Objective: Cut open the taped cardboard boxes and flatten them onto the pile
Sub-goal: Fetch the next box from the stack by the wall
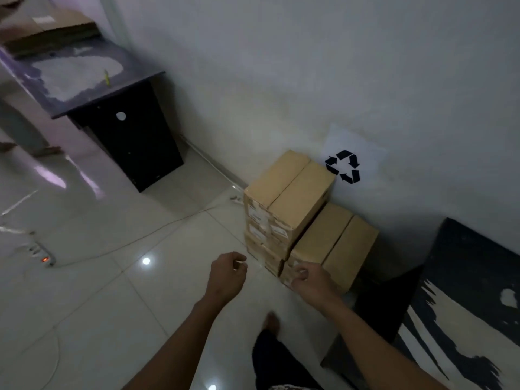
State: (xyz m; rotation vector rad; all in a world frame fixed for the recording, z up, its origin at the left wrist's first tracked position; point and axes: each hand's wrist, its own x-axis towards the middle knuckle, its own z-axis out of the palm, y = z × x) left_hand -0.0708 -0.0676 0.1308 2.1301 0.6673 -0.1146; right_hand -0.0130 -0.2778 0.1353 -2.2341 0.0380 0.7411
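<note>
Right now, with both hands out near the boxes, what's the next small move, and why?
Probably lift the top box off the stack with both hands. The left hand and right hand hold nothing, the boxes look closed, and the likely cutter lies away on the table.

Your only view, head cam: looks fwd and steeply down, wide-angle, prob. standing height, toward boxes at the wall.

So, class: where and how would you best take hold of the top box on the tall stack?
Probably grip the top box by its two long side faces, coming from above and in front; the wall blocks the back, and its closed flaps offer no handle.
</note>
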